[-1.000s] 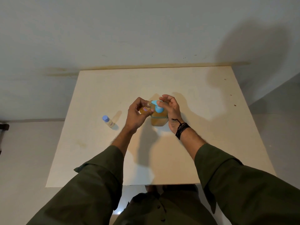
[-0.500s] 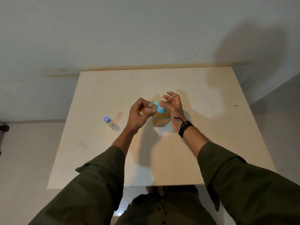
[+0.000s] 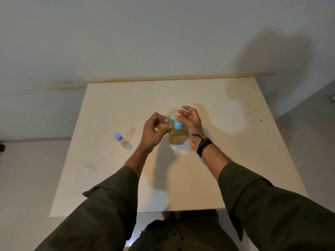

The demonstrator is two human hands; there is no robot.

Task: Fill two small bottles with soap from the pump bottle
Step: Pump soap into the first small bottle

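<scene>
A pump bottle (image 3: 178, 135) of amber soap with a light blue pump head stands near the middle of the pale table (image 3: 217, 160). My left hand (image 3: 153, 132) grips a small clear bottle (image 3: 162, 126) with amber liquid inside, tilted, its mouth up against the pump spout. My right hand (image 3: 192, 124) hovers beside and over the pump head with fingers spread, its palm near the blue top. A second small bottle (image 3: 121, 140) with a blue cap stands upright to the left, apart from both hands.
The table stands against a grey-white wall (image 3: 163, 42). Its front edge lies just beyond my sleeves. Small dark specks (image 3: 260, 120) mark the table's right side.
My right hand has lifted and its fingers have spread above the pump head. My left hand keeps the small bottle at the spout.
</scene>
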